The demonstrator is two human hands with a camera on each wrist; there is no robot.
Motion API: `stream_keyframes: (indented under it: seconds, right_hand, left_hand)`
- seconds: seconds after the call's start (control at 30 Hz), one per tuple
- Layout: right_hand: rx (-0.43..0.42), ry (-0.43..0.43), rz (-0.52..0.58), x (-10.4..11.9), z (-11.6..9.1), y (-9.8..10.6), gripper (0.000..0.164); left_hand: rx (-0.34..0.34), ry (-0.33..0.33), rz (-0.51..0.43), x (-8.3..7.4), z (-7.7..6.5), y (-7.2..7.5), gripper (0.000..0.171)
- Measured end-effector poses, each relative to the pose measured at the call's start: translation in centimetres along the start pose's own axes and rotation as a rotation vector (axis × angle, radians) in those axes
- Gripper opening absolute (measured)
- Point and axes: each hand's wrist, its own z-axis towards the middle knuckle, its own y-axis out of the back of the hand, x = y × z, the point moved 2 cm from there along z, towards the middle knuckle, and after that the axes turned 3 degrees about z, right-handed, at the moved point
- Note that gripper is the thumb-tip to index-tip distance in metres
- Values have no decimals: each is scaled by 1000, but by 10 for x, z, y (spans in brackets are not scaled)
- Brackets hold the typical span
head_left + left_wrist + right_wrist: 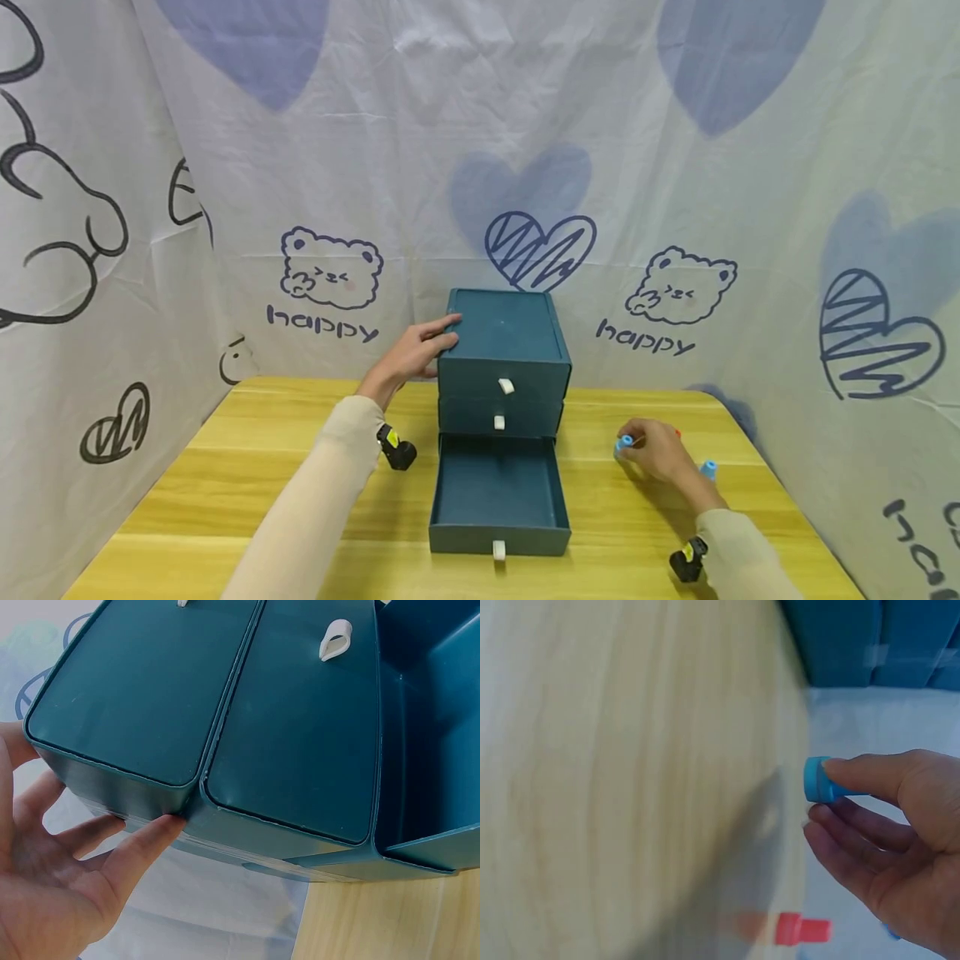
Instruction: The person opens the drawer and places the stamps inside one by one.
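Observation:
A dark teal three-drawer box [502,375] stands on the table, its bottom drawer [495,492] pulled out and the upper two closed. My left hand [412,350] rests against the box's left side near the top, fingers extended; the left wrist view shows its fingertips [165,825] touching the side wall. To the right of the box, my right hand [660,450] pinches a small blue plastic piece [816,780] with a wide round end and a narrower stem. It is held above the table, between thumb and fingers.
A similar red piece [802,929] stands on the table by my right hand, mostly hidden in the head view. Another blue piece [708,469] is beside my right wrist. White tabs [499,550] mark the drawer fronts. Printed cloth [420,208] hangs behind the wooden table [180,500].

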Motion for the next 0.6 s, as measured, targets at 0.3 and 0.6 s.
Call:
stream_keyframes:
  seconds: [0.3, 0.6]
  right_hand:
    - [80, 79, -8, 46, 1, 8, 13]
    - [179, 209, -21, 95, 2, 12, 14]
  left_hand:
    - [17, -12, -11, 0, 0, 0, 55]
    - [20, -10, -15, 1, 0, 1, 55]
